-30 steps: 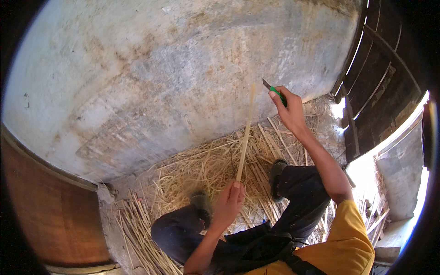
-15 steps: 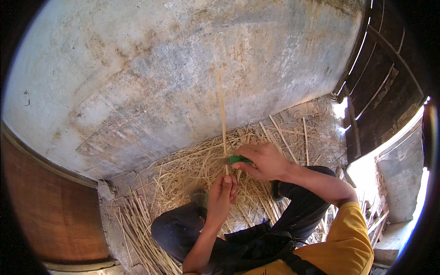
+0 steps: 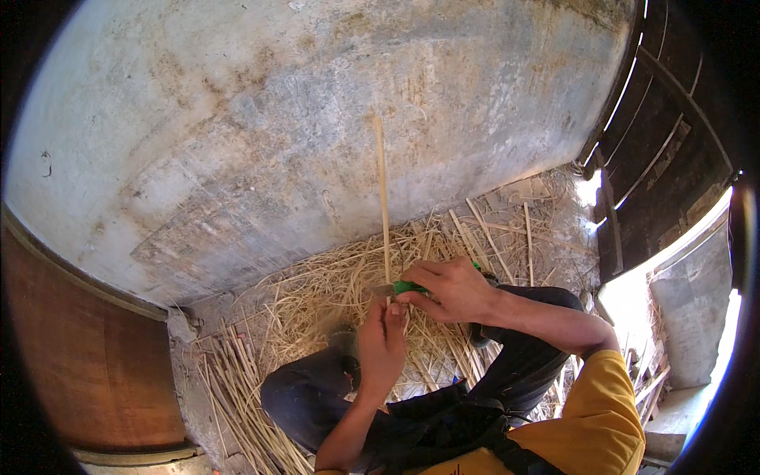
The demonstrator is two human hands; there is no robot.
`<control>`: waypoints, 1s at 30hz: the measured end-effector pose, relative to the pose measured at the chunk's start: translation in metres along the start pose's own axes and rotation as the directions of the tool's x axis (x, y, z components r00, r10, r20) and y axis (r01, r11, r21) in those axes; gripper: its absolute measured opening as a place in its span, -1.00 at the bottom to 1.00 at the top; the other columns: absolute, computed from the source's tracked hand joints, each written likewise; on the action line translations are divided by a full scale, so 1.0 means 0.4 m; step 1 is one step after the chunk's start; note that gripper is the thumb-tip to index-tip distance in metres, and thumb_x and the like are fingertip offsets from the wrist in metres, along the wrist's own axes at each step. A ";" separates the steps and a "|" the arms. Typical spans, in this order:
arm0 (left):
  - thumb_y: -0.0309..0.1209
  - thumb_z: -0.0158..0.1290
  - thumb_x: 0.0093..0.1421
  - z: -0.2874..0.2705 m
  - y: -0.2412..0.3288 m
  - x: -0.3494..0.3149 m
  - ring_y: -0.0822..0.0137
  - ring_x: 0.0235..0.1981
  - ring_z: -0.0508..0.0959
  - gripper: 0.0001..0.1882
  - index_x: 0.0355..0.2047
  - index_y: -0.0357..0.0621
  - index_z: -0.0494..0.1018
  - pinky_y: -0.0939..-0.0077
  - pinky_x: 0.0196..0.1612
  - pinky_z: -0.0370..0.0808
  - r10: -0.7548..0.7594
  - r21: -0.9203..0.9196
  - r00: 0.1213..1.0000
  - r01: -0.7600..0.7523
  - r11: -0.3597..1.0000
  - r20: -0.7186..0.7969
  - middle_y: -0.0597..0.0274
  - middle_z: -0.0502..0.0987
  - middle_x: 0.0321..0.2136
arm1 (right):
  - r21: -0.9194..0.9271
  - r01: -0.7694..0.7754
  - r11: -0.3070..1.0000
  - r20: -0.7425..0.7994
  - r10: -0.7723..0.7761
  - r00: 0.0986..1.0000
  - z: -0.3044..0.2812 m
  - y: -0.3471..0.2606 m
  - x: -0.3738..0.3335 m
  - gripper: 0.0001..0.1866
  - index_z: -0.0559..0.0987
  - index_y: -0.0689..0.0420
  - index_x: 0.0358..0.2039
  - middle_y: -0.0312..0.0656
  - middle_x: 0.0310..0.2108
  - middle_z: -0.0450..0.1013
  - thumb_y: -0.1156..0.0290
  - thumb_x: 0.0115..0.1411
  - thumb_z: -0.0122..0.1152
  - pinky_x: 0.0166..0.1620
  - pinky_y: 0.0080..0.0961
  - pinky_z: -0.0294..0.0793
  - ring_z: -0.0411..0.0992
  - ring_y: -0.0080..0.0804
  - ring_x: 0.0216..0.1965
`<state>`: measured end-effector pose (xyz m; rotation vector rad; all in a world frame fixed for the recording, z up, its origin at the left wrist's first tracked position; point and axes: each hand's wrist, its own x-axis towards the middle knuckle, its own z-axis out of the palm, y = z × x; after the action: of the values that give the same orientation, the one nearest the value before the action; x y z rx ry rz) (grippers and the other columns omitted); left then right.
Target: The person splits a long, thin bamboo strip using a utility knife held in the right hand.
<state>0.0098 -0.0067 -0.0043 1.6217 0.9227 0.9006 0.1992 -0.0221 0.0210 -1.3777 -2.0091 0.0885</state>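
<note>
A long pale bamboo strip (image 3: 384, 190) points up and away from me toward the wall. My left hand (image 3: 383, 336) is closed on its near end, thumb along the top. In my right hand (image 3: 453, 290) is a knife with a green handle (image 3: 408, 286), the fingers wrapped round it. The knife's blade (image 3: 381, 290) lies across the strip just beyond my left thumb. Part of the handle is hidden under the fingers.
Curly shavings (image 3: 324, 277) cover the floor ahead of my legs. A bundle of thin sticks (image 3: 241, 388) lies at the left, and loose sticks (image 3: 529, 237) at the right. A stained wall (image 3: 317, 142) rises behind; a brown wooden panel (image 3: 87, 356) stands on the left.
My right hand has come nearer along the strip with the knife, so the blade is now close to my left thumb. The left hand has barely moved.
</note>
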 end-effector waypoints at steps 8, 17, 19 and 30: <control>-0.40 -0.13 0.46 0.004 0.012 -0.002 0.04 -0.62 0.43 -0.80 -0.26 -0.31 0.34 0.24 -0.50 0.34 0.138 0.252 0.988 -0.116 0.961 -0.073 -0.03 0.43 -0.60 | -0.042 -0.016 0.999 -0.037 0.014 0.999 0.005 -0.015 0.001 -0.77 0.58 0.13 -0.27 -0.19 -0.43 0.54 0.28 0.18 0.39 -0.55 -0.32 0.48 0.55 -0.19 -0.53; -0.45 -0.12 0.44 -0.002 0.015 -0.002 0.02 -0.60 0.46 -0.85 -0.25 -0.31 0.35 0.23 -0.48 0.35 0.134 0.247 0.987 -0.109 0.963 -0.088 -0.03 0.43 -0.61 | -0.073 -0.010 0.997 -0.040 0.007 0.999 0.009 -0.018 0.001 -0.72 0.56 0.12 -0.17 -0.16 -0.47 0.49 0.16 0.30 0.23 -0.53 -0.22 0.52 0.54 -0.12 -0.55; -0.45 -0.11 0.44 -0.002 0.012 -0.001 0.03 -0.60 0.45 -0.85 -0.23 -0.30 0.36 0.25 -0.47 0.35 0.147 0.250 0.985 -0.120 0.961 -0.094 -0.03 0.43 -0.60 | -0.097 -0.003 0.995 -0.067 -0.003 0.998 0.007 -0.020 0.004 -0.76 0.60 0.10 -0.23 -0.21 -0.46 0.53 0.25 0.19 0.39 -0.57 -0.33 0.46 0.54 -0.21 -0.57; -0.41 -0.09 0.45 -0.009 0.021 -0.006 -0.10 -0.63 0.42 -0.84 -0.21 -0.27 0.37 0.19 -0.51 0.34 0.152 0.309 0.983 -0.113 0.944 -0.106 -0.10 0.41 -0.60 | -0.097 -0.055 0.994 -0.125 0.043 0.991 -0.003 -0.006 0.021 -0.74 0.62 0.11 -0.20 -0.18 -0.43 0.54 0.24 0.19 0.39 -0.54 -0.31 0.49 0.54 -0.17 -0.56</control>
<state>0.0068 -0.0091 0.0042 1.9233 1.0918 1.0032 0.1962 -0.0165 0.0273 -1.4592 -1.9004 -0.0749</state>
